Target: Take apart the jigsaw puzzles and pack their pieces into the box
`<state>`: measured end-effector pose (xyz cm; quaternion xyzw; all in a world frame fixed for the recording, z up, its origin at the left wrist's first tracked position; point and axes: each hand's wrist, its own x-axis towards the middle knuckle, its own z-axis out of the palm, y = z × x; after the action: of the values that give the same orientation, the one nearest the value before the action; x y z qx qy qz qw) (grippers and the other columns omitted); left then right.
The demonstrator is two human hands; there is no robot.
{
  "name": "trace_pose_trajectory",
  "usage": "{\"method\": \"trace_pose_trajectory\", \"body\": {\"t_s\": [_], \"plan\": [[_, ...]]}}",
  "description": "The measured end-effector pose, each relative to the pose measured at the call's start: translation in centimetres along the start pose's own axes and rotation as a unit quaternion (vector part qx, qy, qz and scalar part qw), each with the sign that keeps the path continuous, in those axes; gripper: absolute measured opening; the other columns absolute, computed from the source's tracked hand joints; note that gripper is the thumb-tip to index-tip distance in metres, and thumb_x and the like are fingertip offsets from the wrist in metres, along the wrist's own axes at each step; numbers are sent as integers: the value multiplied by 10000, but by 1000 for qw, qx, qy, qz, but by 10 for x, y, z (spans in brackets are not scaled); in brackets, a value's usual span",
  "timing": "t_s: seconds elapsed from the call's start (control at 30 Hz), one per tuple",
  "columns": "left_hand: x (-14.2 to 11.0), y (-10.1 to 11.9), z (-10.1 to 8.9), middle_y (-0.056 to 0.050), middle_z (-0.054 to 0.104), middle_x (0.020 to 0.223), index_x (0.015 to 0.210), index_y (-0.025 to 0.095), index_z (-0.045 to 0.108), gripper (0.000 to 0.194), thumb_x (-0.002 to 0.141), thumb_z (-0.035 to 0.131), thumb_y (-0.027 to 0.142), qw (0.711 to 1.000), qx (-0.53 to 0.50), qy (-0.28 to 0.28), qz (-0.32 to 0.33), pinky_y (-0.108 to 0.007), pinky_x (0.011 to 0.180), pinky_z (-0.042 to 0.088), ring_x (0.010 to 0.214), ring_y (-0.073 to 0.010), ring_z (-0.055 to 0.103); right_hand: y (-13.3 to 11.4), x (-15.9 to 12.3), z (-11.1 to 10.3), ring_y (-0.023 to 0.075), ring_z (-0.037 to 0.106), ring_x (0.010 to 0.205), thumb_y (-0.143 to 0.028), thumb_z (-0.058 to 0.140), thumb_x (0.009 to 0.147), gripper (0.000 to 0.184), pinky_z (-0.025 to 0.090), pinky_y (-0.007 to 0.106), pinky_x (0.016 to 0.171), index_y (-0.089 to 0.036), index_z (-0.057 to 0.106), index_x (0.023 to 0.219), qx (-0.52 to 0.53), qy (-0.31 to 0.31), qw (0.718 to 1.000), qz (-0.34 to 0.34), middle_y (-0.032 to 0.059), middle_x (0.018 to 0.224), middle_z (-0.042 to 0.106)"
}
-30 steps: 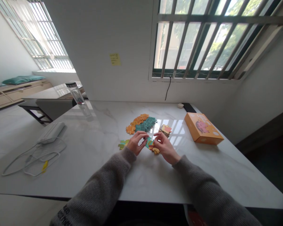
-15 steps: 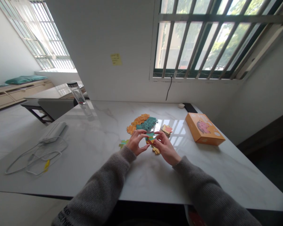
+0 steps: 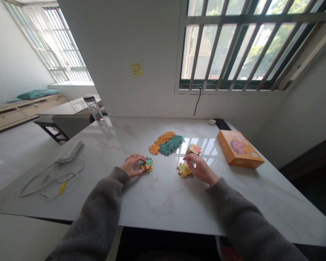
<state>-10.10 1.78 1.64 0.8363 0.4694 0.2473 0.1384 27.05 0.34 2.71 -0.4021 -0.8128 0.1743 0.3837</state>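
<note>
The left hand point(image 3: 132, 165) rests with curled fingers point(image 3: 139, 158) against the multicoloured jigsaw pieces point(image 3: 147, 165), any pinch being indeterminate; the right hand point(image 3: 201, 169) has loosely spread fingers point(image 3: 192, 165) at the yellow jigsaw pieces point(image 3: 184, 170) on the marble table point(image 3: 163, 206), left of the closed orange puzzle box point(image 3: 239, 149).

Head-cam view, both arms coming in from the bottom of the frame. The left forearm in a fuzzy grey knit sleeve point(image 3: 97, 210) reaches up from about 7 o'clock, and the right forearm in a matching grey knit sleeve point(image 3: 241, 217) comes in from about 5 o'clock. The bare left hand point(image 3: 132, 165) is palm down, with its fingers curled and pointing toward 3 o'clock. The bare right hand point(image 3: 201, 169) is palm down too, fingers loosely arched and pointing toward 9 o'clock. So the fingertips face each other, but the hands are clearly apart, not touching. Both wrists sit right at the cuffs, with a little bare skin showing.
</note>
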Motion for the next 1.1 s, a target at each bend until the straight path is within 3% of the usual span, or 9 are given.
{"method": "trace_pose_trajectory", "body": {"t_s": [0.2, 0.33, 0.47, 0.6, 0.77, 0.87, 1.0, 1.1], "plan": [[-4, 5, 8, -41, 656, 1190, 963, 248, 663, 247, 718, 635, 259, 999, 34, -22, -20, -463, 1026, 376, 1124, -274, 533, 9, -1, -7, 209, 597, 850, -182, 461, 926, 189, 492, 362, 792, -199, 647, 897, -28, -42, 999, 11, 77, 905, 625], [-4, 5, 11, -56, 618, 1218, 945, 246, 664, 233, 717, 634, 281, 998, 51, -5, -22, -479, 1013, 379, 1139, -293, 523, 8, -2, -11, 242, 589, 1007, -221, 586, 867, 217, 491, 416, 917, -220, 658, 1071, -35, -94, 995, 6, 96, 1048, 617], [5, 13, 20, -84, 619, 1181, 974, 220, 645, 216, 777, 602, 297, 998, 38, 53, 21, -471, 1006, 395, 1111, -284, 532, 9, -5, -12, 279, 531, 1172, -192, 691, 773, 421, 433, 473, 1033, -255, 626, 1184, -46, -149, 988, -12, 101, 1249, 594], [22, 36, 34, -67, 664, 1049, 944, 222, 635, 140, 827, 565, 253, 995, 5, 50, 86, -423, 960, 429, 1017, -248, 568, 9, -6, -14, 273, 534, 1140, -128, 694, 743, 416, 440, 450, 1011, -246, 641, 1138, -62, -187, 980, -23, 92, 1189, 617], [46, 81, 51, -50, 682, 966, 962, 228, 638, 127, 857, 570, 250, 991, -17, 15, 134, -403, 899, 454, 954, -239, 605, 5, -5, -15, 254, 525, 1072, -95, 694, 718, 428, 461, 417, 967, -229, 625, 1119, -88, -179, 979, -34, 86, 1106, 592], [56, 101, 62, -59, 675, 993, 1010, 226, 629, 187, 831, 636, 280, 988, -26, 25, 148, -410, 884, 469, 956, -249, 604, 4, -4, -16, 265, 518, 1053, -110, 711, 709, 400, 466, 428, 943, -223, 617, 1081, -102, -158, 981, -44, 86, 1075, 593], [59, 108, 76, -108, 619, 1189, 1151, 213, 581, 483, 728, 768, 353, 982, -36, 51, 178, -461, 959, 465, 1094, -295, 563, -2, -2, -17, 281, 525, 1072, -174, 739, 733, 408, 463, 446, 944, -230, 607, 1116, -89, -120, 987, -53, 93, 1101, 609], [57, 106, 81, -104, 610, 1210, 1159, 223, 579, 484, 731, 767, 349, 978, -43, 53, 196, -455, 975, 463, 1117, -288, 559, -12, 0, -12, 287, 533, 1079, -180, 739, 742, 428, 464, 458, 951, -253, 613, 1145, -63, -106, 990, -66, 92, 1131, 618]]}}
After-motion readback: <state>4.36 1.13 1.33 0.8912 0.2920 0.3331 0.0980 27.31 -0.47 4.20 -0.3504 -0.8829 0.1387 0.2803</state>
